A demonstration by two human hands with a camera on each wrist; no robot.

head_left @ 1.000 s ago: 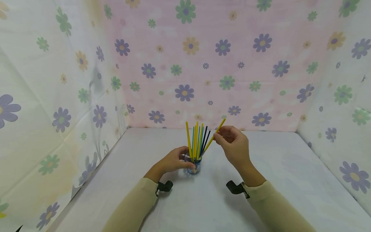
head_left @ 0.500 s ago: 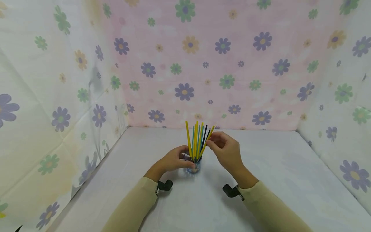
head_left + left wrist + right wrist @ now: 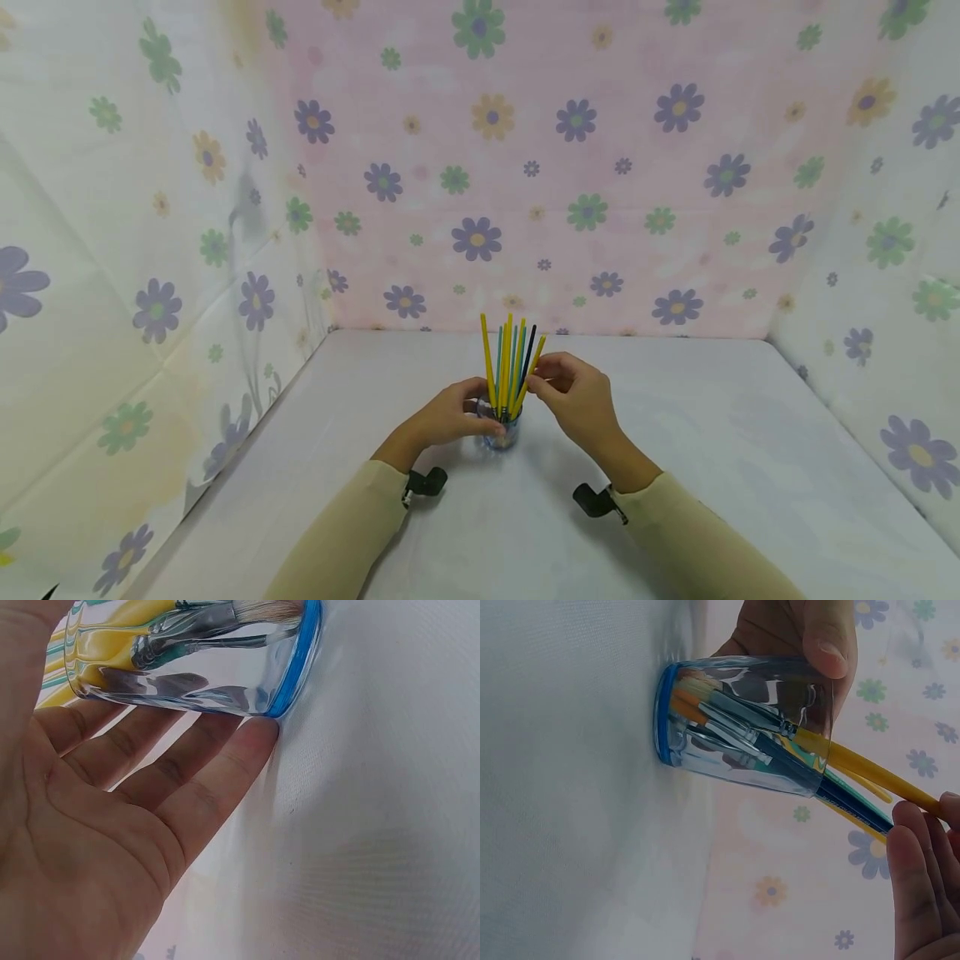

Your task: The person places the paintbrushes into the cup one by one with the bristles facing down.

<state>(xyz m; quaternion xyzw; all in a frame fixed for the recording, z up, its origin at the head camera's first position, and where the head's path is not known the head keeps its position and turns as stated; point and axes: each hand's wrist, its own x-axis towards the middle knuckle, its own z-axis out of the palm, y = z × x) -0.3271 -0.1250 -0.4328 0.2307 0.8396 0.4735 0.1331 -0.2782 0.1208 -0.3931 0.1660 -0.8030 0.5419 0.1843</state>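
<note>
A clear glass (image 3: 512,435) with a blue base stands on the table, holding several paintbrushes with yellow, teal and dark handles. In the right wrist view their bristles (image 3: 684,705) point down inside it. My left hand (image 3: 446,415) grips the glass from the left, thumb in front and fingers behind. My right hand (image 3: 577,393) pinches the handle of a yellow paintbrush (image 3: 866,771) leaning at the glass's right side. That brush's bristle end is inside the glass, near the bottom. Dark-handled brushes (image 3: 847,802) lie right beside it, partly covered by my right fingers.
The white table (image 3: 712,433) extends to both sides and in front of the glass. A flower-patterned pink curtain (image 3: 420,233) hangs behind it, with pale flowered cloth (image 3: 97,250) at the left and right. Black wrist cameras (image 3: 427,482) sit at both cuffs.
My right hand has moved left and down with the yellow paintbrush, which now sits lower and more upright in the glass. The left hand stays on the glass.
</note>
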